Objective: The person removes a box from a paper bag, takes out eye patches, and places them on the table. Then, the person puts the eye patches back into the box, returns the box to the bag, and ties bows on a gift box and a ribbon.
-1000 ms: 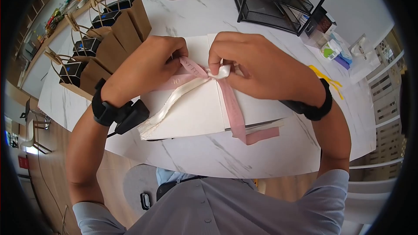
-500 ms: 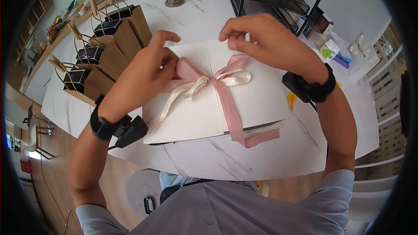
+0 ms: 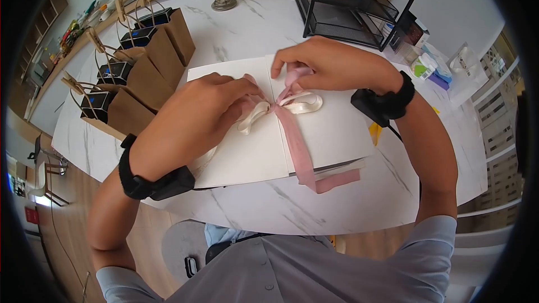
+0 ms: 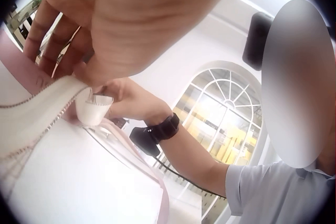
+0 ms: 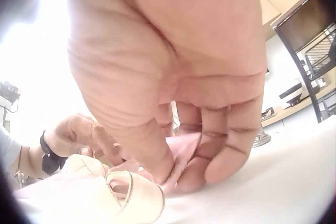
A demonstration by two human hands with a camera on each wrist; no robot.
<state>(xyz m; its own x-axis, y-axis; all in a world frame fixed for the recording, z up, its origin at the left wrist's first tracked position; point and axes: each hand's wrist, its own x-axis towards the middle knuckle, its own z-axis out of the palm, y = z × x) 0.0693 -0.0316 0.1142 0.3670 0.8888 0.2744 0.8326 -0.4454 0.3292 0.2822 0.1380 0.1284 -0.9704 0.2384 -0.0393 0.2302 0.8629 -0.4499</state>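
A white box (image 3: 245, 160) lies on the table, wrapped with a pink ribbon (image 3: 296, 140) and a cream ribbon (image 3: 304, 104) that meet in a bow on its lid. Left of the knot, my left hand (image 3: 205, 104) pinches a pink loop, its fingertips partly hidden in the head view. My right hand (image 3: 342, 66) holds the other pink loop between thumb and fingers. That pink loop (image 5: 185, 148) shows in the right wrist view, beside a cream loop (image 5: 142, 198). One pink tail hangs over the box's front edge.
Several brown paper bags (image 3: 135, 113) with clothespins on their handles stand in a row at left. A black mesh tray rack (image 3: 348, 25) is at the back right, with small packets (image 3: 429, 67) beside it. A glass vase (image 3: 223, 1) stands at the far edge.
Both hands first worked at the knot, then lifted apart from the bow, showing its pink and cream loops. Now they are back down, each on a pink loop.
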